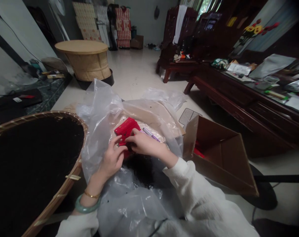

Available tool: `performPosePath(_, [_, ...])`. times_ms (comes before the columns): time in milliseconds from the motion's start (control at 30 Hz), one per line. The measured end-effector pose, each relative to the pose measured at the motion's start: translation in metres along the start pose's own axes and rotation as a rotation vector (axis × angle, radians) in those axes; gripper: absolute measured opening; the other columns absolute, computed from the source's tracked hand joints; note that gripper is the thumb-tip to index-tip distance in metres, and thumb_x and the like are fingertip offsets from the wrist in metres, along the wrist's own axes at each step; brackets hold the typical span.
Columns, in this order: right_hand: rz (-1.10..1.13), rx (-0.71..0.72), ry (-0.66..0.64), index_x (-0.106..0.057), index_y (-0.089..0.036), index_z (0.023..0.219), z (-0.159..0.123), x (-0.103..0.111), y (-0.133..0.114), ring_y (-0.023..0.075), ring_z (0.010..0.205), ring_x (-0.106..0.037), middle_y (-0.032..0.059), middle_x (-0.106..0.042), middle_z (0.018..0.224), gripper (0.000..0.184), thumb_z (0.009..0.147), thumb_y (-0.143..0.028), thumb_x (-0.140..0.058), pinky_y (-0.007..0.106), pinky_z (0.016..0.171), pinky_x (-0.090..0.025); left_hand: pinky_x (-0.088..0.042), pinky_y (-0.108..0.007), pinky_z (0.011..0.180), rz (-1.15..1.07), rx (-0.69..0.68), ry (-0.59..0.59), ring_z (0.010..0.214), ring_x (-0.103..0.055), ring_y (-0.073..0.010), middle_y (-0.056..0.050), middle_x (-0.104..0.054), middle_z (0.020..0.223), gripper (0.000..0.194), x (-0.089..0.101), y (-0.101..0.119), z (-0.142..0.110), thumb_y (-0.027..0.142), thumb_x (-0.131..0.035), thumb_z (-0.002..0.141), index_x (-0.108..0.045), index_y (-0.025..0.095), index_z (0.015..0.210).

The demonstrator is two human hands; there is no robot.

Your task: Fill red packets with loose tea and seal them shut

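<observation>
Pale sleeves [194,194] are filling the near edge of my head-cam feed. Past them I'm watching both hands working at the red pkts [127,126], which are lying fanned right at & just beyond the fingertips. R hand [144,142] is bending its fingers down over the pkts' near edge; can't tell if it's pinching one. L hand [112,158] is curling in opposite, gap showing btwn thumb & fingers; can't tell if it's gripping anything. Green bangle [87,206] & gold bracelet [91,195] are circling the L wrist.

Just nearer than the grip, a dark loose heap [141,169] is sitting w/in a clear plastic bag [139,205] that's spreading all round. Purple-and-silver stick [151,134] is lying just R of the pkts. Farther R, an open cardboard box [223,158] is holding red pcs [199,150]; wire rack [189,116] is resting beyond it. Well L, a woven tray [74,172] is holding dark stuff [36,164].
</observation>
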State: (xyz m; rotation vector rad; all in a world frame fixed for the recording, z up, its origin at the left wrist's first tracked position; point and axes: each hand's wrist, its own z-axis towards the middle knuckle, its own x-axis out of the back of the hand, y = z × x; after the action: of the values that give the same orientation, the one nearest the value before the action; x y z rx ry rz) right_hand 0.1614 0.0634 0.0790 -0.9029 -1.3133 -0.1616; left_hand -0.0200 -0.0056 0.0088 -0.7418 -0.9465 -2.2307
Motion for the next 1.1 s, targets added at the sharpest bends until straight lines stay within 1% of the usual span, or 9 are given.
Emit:
performPosePath(133, [0.083,-0.015,0.110,-0.063,-0.014,0.115,0.001,-0.011,-0.002,0.0173,0.090,-0.055,0.0076,-0.048,0.106,0.035,0.082,-0.005,-0.064,0.032,0.085,-0.047,-0.058,-0.042,0.084,0.167,0.006,-0.039,0.099,-0.061,-0.0246,-0.014,-0.048,0.131,0.016,0.006,0.004,0.001,0.017,-0.054,0.084,-0.065,0.018,0.096])
performPosePath(300, [0.286,0.035,0.252,-0.054,-0.019,0.126,-0.010,-0.010,-0.004,0.0196,0.108,-0.051,0.0075,-0.044,0.118,0.056,0.074,-0.007,-0.073,0.037,0.098,-0.045,-0.062,-0.031,0.070,0.000,0.098,0.007,0.090,-0.061,-0.0172,-0.012,-0.050,0.123,0.012,0.004,-0.005,-0.002,0.017,-0.055,0.086,-0.064,0.017,0.093])
performPosePath(367, [0.369,0.057,0.297,-0.050,-0.020,0.129,-0.015,-0.009,-0.005,0.0189,0.109,-0.052,0.0074,-0.043,0.121,0.061,0.074,-0.010,-0.075,0.036,0.097,-0.046,-0.061,-0.026,0.063,-0.089,0.141,0.020,0.089,-0.062,-0.0163,-0.011,-0.050,0.122,0.013,0.002,-0.007,-0.003,0.015,-0.053,0.086,-0.064,0.017,0.094])
performPosePath(467, [0.423,0.080,0.329,-0.057,-0.018,0.119,-0.016,-0.013,-0.005,0.0162,0.100,-0.056,0.0062,-0.048,0.113,0.045,0.077,-0.014,-0.072,0.032,0.091,-0.049,-0.059,-0.022,0.056,-0.182,0.183,0.034,0.089,-0.064,-0.0161,-0.012,-0.050,0.122,0.018,0.001,-0.007,-0.003,0.013,-0.051,0.086,-0.065,0.018,0.098])
performPosePath(567, [0.340,0.105,0.303,-0.065,-0.015,0.101,-0.010,-0.020,-0.003,0.0154,0.094,-0.058,0.0055,-0.057,0.102,0.019,0.084,-0.009,-0.065,0.029,0.087,-0.048,-0.059,-0.020,0.055,-0.242,0.200,0.026,0.101,-0.064,-0.0208,-0.013,-0.049,0.122,0.017,0.003,-0.005,-0.002,0.012,-0.050,0.085,-0.065,0.017,0.093])
performPosePath(767, [0.082,0.149,0.236,-0.070,-0.016,0.099,0.004,-0.025,-0.002,0.0193,0.093,-0.058,0.0071,-0.068,0.095,0.013,0.089,-0.011,-0.063,0.032,0.086,-0.045,-0.059,-0.022,0.057,-0.294,0.247,-0.036,0.113,-0.060,-0.0262,-0.014,-0.046,0.126,0.012,0.008,-0.007,-0.002,0.015,-0.052,0.085,-0.064,0.016,0.085])
performPosePath(867, [0.038,0.189,0.198,-0.070,-0.015,0.100,0.002,-0.015,-0.003,0.0197,0.091,-0.054,0.0066,-0.069,0.095,0.012,0.089,-0.017,-0.066,0.032,0.085,-0.042,-0.061,-0.031,0.076,-0.192,0.213,0.036,0.121,-0.055,-0.0267,-0.012,-0.051,0.121,0.013,0.008,-0.010,-0.002,0.016,-0.051,0.088,-0.064,0.018,0.087])
performPosePath(967, [-0.045,0.237,0.134,-0.071,-0.015,0.097,-0.003,-0.005,-0.005,0.0206,0.088,-0.049,0.0074,-0.068,0.099,0.012,0.088,-0.023,-0.067,0.035,0.084,-0.041,-0.056,-0.039,0.092,-0.108,0.170,0.100,0.121,-0.055,-0.0248,-0.010,-0.055,0.115,0.014,0.008,-0.013,-0.002,0.014,-0.051,0.089,-0.064,0.019,0.089])
performPosePath(1100, [-0.217,0.227,0.094,-0.069,-0.012,0.104,-0.002,-0.006,-0.012,0.0218,0.088,-0.048,0.0117,-0.066,0.101,0.017,0.092,-0.014,-0.056,0.037,0.085,-0.042,-0.060,-0.029,0.074,-0.088,0.193,0.084,0.112,-0.060,-0.0221,-0.010,-0.050,0.124,0.018,0.008,-0.013,-0.004,0.011,-0.047,0.087,-0.064,0.019,0.091])
